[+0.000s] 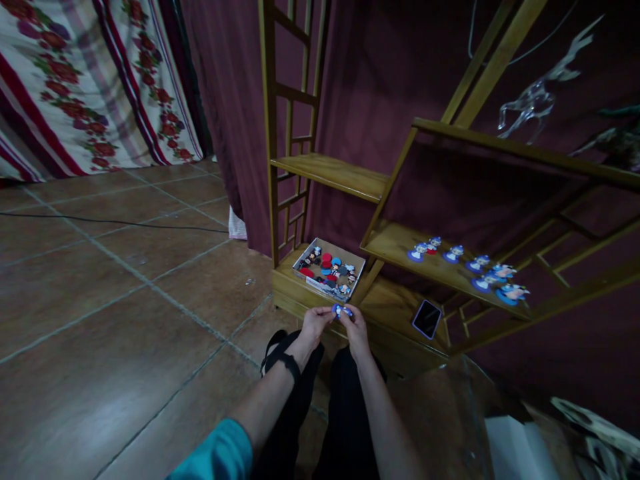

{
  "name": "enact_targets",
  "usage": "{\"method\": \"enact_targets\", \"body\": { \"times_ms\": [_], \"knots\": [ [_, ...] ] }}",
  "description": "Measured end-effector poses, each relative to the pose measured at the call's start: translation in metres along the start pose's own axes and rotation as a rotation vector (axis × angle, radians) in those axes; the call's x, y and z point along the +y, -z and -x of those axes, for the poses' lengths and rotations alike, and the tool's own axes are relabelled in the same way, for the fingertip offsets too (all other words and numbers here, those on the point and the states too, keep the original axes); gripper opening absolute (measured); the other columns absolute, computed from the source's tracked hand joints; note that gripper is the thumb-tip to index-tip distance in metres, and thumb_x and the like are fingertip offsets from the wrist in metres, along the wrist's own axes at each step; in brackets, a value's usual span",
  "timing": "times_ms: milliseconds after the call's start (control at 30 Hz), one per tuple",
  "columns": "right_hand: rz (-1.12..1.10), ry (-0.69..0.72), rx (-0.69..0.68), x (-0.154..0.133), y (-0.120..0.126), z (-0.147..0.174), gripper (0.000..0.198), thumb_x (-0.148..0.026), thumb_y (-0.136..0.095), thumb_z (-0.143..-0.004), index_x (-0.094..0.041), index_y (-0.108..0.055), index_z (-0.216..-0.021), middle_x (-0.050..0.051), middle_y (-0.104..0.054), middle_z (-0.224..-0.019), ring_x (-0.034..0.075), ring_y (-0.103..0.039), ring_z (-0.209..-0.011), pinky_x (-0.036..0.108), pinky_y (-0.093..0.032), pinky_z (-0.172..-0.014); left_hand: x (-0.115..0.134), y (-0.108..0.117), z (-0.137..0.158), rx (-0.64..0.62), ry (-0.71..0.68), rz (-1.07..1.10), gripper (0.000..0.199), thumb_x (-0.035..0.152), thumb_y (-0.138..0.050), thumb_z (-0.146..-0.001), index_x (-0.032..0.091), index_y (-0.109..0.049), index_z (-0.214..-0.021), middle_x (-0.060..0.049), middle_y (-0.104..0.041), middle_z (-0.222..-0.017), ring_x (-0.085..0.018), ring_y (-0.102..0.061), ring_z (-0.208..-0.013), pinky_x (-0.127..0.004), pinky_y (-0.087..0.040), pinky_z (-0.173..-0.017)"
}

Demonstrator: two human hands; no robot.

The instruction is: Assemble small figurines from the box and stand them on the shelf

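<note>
The left hand (315, 324) and right hand (356, 327) pinch a tiny figurine (341, 311), probably light, stiff plastic, likely best held by its ends.

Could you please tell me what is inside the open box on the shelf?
The box holds small figures and red, blue and dark round pieces; anything beneath the topmost ones is covered and cannot be seen.

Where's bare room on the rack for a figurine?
Left shelf: bare board right of the left post. Figurine shelf: left end, before the first figurines. Bottom shelf: patch between box and phone. Crowded: inside the box; figurine shelf's right end.
</note>
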State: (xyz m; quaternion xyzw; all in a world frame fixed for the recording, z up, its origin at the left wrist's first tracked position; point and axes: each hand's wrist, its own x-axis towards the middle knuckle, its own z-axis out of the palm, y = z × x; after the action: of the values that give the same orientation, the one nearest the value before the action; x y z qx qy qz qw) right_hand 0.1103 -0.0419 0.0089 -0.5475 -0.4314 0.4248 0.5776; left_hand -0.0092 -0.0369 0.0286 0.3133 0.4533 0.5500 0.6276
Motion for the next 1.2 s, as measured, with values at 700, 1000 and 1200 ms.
{"method": "enact_targets", "body": {
  "times_ms": [700,1000,1200],
  "knots": [
    [0.024,0.001,-0.046,0.0,0.004,-0.003,0.034,-0.033,-0.067,-0.061,-0.018,-0.066,-0.092,0.003,-0.068,-0.087,0.019,-0.061,-0.081,0.032,-0.048,-0.078,0.0,0.003,0.001,0.04,0.036,-0.027,0.016,0.015,-0.076,-0.049,0.01,-0.068,-0.061,-0.002,-0.059,-0.049,-0.007,-0.046,-0.044,-0.021,-0.035,-0.048],
    [-0.051,-0.044,-0.072,0.003,0.0,-0.003,0.038,-0.034,-0.068,-0.06,-0.019,-0.065,-0.094,0.004,-0.068,-0.092,0.02,-0.061,-0.086,0.034,-0.046,-0.082,0.003,-0.001,0.005,0.031,0.08,-0.015,0.014,0.012,-0.073,-0.051,0.012,-0.061,-0.059,-0.001,-0.058,-0.05,-0.009,-0.052,-0.046,-0.02,-0.039,-0.049],
    [-0.136,-0.033,-0.08,-0.003,-0.007,0.001,0.039,-0.032,-0.067,-0.061,-0.02,-0.064,-0.098,0.005,-0.068,-0.098,0.021,-0.061,-0.092,0.038,-0.044,-0.088,-0.002,0.0,-0.002,0.121,0.119,0.117,0.033,0.005,-0.072,-0.051,0.014,-0.058,-0.079,0.002,-0.058,-0.054,-0.009,-0.056,-0.048,-0.021,-0.045,-0.052]
  ]
}}
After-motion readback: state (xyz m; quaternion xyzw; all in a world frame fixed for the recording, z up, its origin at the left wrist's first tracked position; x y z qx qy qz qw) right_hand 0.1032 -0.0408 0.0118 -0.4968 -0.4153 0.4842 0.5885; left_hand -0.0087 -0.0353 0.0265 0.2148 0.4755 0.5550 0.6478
